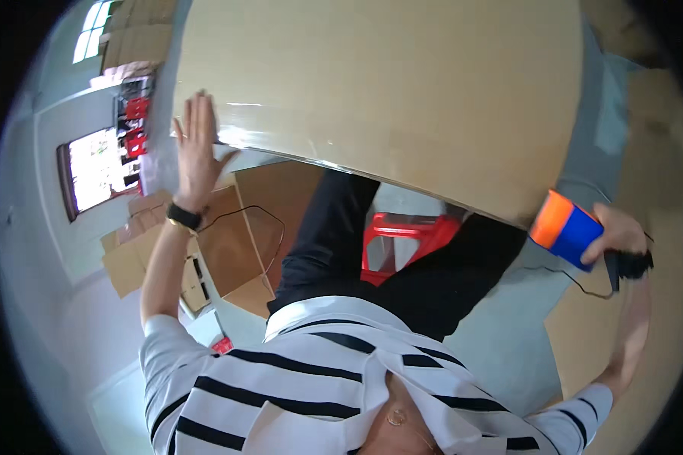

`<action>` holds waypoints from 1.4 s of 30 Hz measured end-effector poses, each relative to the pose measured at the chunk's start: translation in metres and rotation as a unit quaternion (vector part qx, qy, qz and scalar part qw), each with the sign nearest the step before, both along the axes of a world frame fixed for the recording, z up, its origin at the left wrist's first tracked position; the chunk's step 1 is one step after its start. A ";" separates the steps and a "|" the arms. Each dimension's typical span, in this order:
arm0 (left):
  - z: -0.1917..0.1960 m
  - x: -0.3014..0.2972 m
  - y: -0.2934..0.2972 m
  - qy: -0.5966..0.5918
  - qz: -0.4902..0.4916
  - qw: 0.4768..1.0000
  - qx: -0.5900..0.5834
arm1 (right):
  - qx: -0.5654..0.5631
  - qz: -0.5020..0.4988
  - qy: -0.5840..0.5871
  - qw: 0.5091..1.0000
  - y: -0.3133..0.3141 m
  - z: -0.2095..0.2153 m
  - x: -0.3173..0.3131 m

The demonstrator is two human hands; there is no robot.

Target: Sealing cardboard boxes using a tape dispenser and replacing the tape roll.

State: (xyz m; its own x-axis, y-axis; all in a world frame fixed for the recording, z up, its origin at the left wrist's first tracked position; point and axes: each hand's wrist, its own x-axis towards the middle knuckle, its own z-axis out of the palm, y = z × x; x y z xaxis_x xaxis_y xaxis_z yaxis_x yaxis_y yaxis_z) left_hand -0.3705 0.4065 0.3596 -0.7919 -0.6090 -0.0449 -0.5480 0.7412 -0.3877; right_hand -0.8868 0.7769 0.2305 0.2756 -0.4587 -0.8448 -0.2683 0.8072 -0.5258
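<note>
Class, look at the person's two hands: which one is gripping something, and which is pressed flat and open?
The right hand grips an orange-and-blue tool; the left hand lies open, fingers spread, against the large cardboard box.

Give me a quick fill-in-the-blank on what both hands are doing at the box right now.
1. The left hand lies flat and open against the large ____ box.
2. The right hand grips a tape dispenser coloured orange and ____.
3. Between the legs stands a ____ plastic stool.

Missing words: cardboard; blue; red
</note>
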 end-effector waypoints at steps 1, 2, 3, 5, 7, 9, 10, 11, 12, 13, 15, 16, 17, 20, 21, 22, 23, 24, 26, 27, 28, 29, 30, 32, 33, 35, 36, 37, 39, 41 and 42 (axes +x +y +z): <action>-0.007 -0.017 0.031 0.032 -0.003 0.998 0.054 | 0.003 -0.010 0.028 1.000 -0.003 0.009 0.002; -0.016 -0.041 0.063 0.057 -0.043 0.991 0.115 | 0.016 -0.025 0.006 1.000 -0.006 0.012 0.004; -0.028 -0.066 0.091 0.083 -0.083 0.977 0.177 | 0.030 -0.040 -0.013 0.999 -0.013 0.010 0.007; -0.041 -0.131 0.138 0.055 -0.125 0.971 0.196 | -0.008 -0.056 -0.059 0.997 -0.015 0.018 0.012; -0.046 -0.154 0.156 0.012 -0.162 0.966 0.199 | -0.048 0.008 0.067 0.997 -0.022 0.032 0.014; -0.051 -0.160 0.150 0.025 -0.169 0.976 0.136 | -0.084 0.023 0.092 0.992 -0.020 0.030 0.014; -0.050 -0.159 0.149 0.027 -0.171 0.979 0.105 | -0.123 0.045 0.108 0.986 -0.017 0.029 0.016; -0.047 -0.157 0.147 0.025 -0.175 0.979 0.106 | -0.122 0.041 0.106 0.986 -0.016 0.028 0.018; -0.042 -0.152 0.142 0.048 -0.179 0.976 0.112 | -0.123 0.052 0.013 0.991 -0.021 0.027 0.019; -0.040 -0.149 0.134 0.071 -0.185 0.974 0.114 | -0.125 0.063 -0.077 0.987 -0.028 0.026 0.018; -0.038 -0.140 0.125 0.089 -0.184 0.973 0.107 | -0.136 0.083 -0.172 0.972 -0.035 0.028 0.025; -0.039 -0.132 0.117 0.102 -0.187 0.967 0.141 | -0.163 0.070 -0.204 0.963 -0.040 0.033 0.034; -0.041 -0.126 0.117 0.119 -0.187 0.959 0.177 | -0.186 0.059 -0.235 0.952 -0.041 0.037 0.040; -0.041 -0.115 0.127 0.123 -0.169 0.953 0.219 | -0.205 0.080 -0.245 0.944 -0.045 0.040 0.045; -0.042 -0.111 0.132 0.114 -0.147 0.955 0.232 | -0.193 0.113 -0.222 0.949 -0.050 0.040 0.046; -0.047 -0.109 0.143 0.110 -0.118 0.955 0.250 | -0.173 0.151 -0.197 0.953 -0.053 0.038 0.048; -0.048 -0.115 0.155 0.115 -0.114 0.954 0.253 | -0.168 0.155 -0.196 0.954 -0.053 0.036 0.052; -0.041 -0.128 0.168 0.114 -0.123 0.950 0.264 | -0.172 0.161 -0.206 0.950 -0.051 0.036 0.056; -0.024 -0.160 0.187 0.112 -0.148 0.939 0.290 | -0.178 0.166 -0.226 0.943 -0.046 0.038 0.062; -0.017 -0.172 0.189 0.114 -0.144 0.938 0.295 | -0.172 0.168 -0.227 0.944 -0.046 0.042 0.063; -0.011 -0.185 0.188 0.109 -0.178 0.922 0.325 | -0.169 0.150 -0.235 0.945 -0.044 0.046 0.061; -0.009 -0.194 0.185 0.104 -0.211 0.906 0.352 | -0.169 0.134 -0.244 0.946 -0.044 0.048 0.059; -0.008 -0.201 0.181 0.105 -0.206 0.905 0.357 | -0.166 0.117 -0.253 0.946 -0.046 0.048 0.058; -0.003 -0.212 0.172 0.013 -0.246 0.930 0.272 | -0.166 0.108 -0.244 0.949 -0.052 0.053 0.060; 0.000 -0.215 0.168 -0.033 -0.268 0.936 0.224 | -0.172 0.097 -0.231 0.953 -0.055 0.059 0.060; -0.010 -0.222 0.164 -0.023 -0.275 0.934 0.227 | -0.175 0.083 -0.214 0.957 -0.054 0.055 0.052; -0.014 -0.225 0.162 -0.019 -0.279 0.933 0.225 | -0.177 0.066 -0.215 0.958 -0.051 0.045 0.047; -0.016 -0.228 0.160 -0.018 -0.282 0.933 0.222 | -0.181 0.050 -0.218 0.958 -0.050 0.036 0.045; -0.019 -0.231 0.153 -0.022 -0.289 0.933 0.211 | -0.194 0.035 -0.224 0.955 -0.054 0.032 0.041; -0.023 -0.230 0.151 -0.030 -0.299 0.933 0.197 | -0.165 0.032 -0.250 0.954 -0.056 0.033 0.041; -0.024 -0.230 0.150 -0.035 -0.302 0.933 0.192 | -0.150 0.026 -0.263 0.953 -0.054 0.033 0.041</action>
State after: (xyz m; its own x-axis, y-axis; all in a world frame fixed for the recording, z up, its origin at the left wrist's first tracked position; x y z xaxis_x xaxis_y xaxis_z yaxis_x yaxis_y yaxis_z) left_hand -0.6009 0.5562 0.3360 -0.9726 0.0186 -0.2319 0.0309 0.9983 -0.0497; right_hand -0.8461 0.7228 0.2632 0.6541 -0.6317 -0.4161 0.0606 0.5921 -0.8036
